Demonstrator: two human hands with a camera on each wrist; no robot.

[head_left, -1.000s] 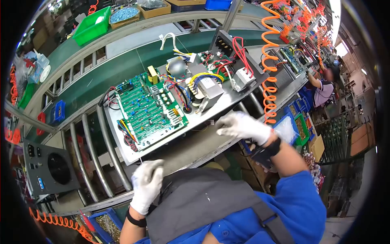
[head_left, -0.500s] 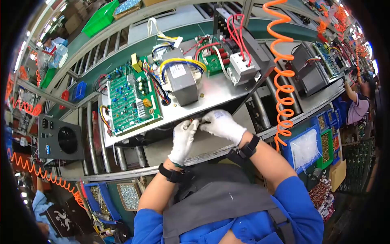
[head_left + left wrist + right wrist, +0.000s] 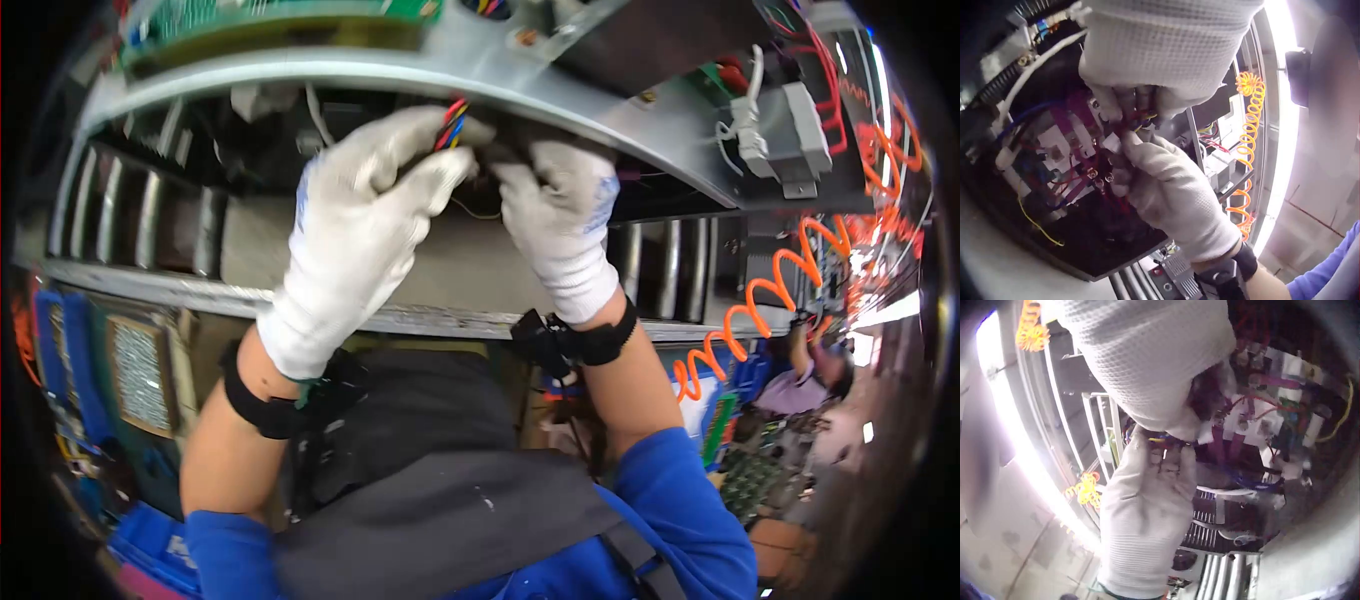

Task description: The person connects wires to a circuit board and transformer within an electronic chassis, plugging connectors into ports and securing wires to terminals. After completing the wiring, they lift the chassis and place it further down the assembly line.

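Note:
White-gloved, my left hand [image 3: 360,220] pinches a twisted bundle of red, yellow, blue and black wires [image 3: 452,125] between thumb and forefinger. My right hand [image 3: 565,215], gloved too, reaches under the front edge of the metal chassis [image 3: 330,75]. Its curled fingertips pinch at the same wires, meeting the left fingertips in the left wrist view. Beside the hands in that view lie the dark chassis interior's red wires [image 3: 1072,178] and a white cable [image 3: 1038,69]. The end of the bundle is hidden among the fingers.
Above the hands, a green circuit board [image 3: 290,15] sits on the chassis. Metal rollers [image 3: 145,215] and a conveyor rail [image 3: 200,292] run below it. An orange coiled hose [image 3: 735,340] hangs at the right. A tray of small metal parts [image 3: 140,375] stands at the lower left.
Both hands came together at the chassis's front edge, and the left now holds the coloured wires. The head view has moved much closer, so the underside of the chassis shows.

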